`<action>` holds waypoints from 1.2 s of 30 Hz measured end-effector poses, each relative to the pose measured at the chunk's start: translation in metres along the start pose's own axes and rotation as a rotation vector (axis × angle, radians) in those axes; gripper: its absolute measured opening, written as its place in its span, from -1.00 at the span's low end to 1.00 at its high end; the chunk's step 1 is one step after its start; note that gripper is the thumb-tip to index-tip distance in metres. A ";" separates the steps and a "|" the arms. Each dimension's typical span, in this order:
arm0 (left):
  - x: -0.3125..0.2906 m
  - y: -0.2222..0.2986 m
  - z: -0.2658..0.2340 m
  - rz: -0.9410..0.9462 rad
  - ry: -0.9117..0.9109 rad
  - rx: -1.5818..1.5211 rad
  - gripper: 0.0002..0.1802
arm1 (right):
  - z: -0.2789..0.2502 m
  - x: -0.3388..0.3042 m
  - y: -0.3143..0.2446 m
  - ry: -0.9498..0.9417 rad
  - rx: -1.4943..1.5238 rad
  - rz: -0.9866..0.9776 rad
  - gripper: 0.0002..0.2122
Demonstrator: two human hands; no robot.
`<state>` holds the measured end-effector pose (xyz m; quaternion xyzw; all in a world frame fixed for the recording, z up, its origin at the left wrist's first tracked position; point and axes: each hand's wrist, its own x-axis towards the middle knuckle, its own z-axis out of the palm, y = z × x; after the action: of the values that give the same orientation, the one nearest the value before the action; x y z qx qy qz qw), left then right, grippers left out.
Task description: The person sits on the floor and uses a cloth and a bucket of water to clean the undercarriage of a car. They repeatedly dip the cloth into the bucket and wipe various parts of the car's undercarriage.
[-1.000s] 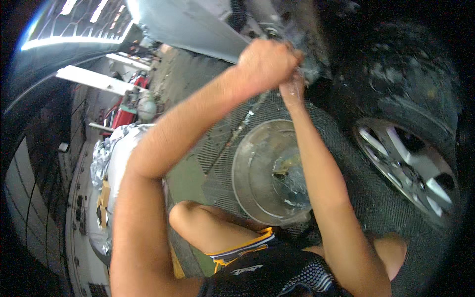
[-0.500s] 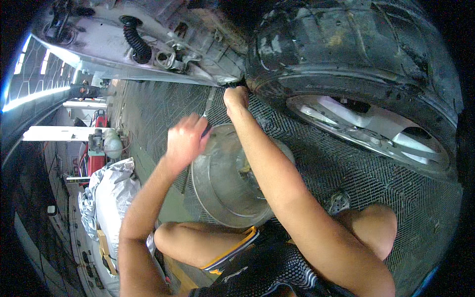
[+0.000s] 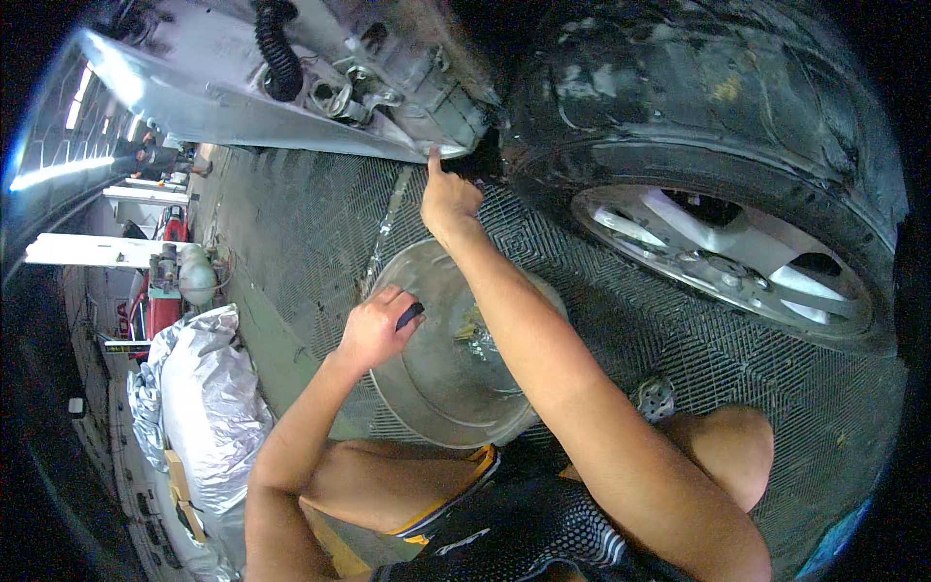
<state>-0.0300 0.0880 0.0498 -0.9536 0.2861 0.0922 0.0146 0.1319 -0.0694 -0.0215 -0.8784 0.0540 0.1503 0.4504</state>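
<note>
Nearest, a dark shirt [image 3: 524, 533] with a dotted pattern is seen at the lower edge, with both bare knees bent on either side. A shoe [image 3: 656, 398], grey and patterned, is partly shown beside the right knee.

Between the knees and the hands, a round grey basin [image 3: 412, 388] is set on a ribbed dark mat [image 3: 621, 320]. Part of the basin is covered by the right forearm. Clear, glinting contents with a yellowish patch are visible inside; their kind cannot be told.

Over the basin's left rim, a small dark object [image 3: 411, 315] is grasped in the left hand [image 3: 378, 328], fingers bent round it. Its kind is mostly hidden by the grip.

Farther out, the right hand [image 3: 451, 201] is raised to the lower edge of a silver-grey car panel [image 3: 320, 131]. The index finger is stretched out, its tip at the edge; the other fingers are curled. Whether anything is held in them cannot be told. A black ribbed hose [image 3: 279, 63] is seen on the panel's inner side. Just right of the panel, a large tyre [image 3: 669, 87] is mounted on a silver spoked rim [image 3: 727, 252].

Far left, a silver cover [image 3: 208, 407] is draped over something bulky, with a pale tank [image 3: 197, 276] beyond. Deepest, a second person [image 3: 160, 157] is dimly seen.
</note>
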 end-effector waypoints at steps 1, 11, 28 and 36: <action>0.001 -0.001 -0.003 0.018 0.006 0.000 -0.74 | 0.002 0.002 0.001 -0.049 -0.071 0.003 -0.27; 0.002 -0.017 -0.011 0.097 0.022 -0.150 -0.72 | -0.005 -0.004 0.002 -0.043 -0.352 -0.027 -0.11; 0.022 -0.048 0.011 0.221 -0.082 -0.266 -0.68 | -0.031 -0.014 0.004 0.373 0.044 0.051 -0.12; 0.018 -0.046 -0.001 0.230 -0.023 -0.305 -0.72 | -0.030 -0.020 -0.011 0.443 0.287 -0.193 -0.15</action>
<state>0.0101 0.1162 0.0460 -0.9046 0.3759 0.1465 -0.1377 0.1219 -0.0877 0.0097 -0.8181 0.0879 -0.0982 0.5598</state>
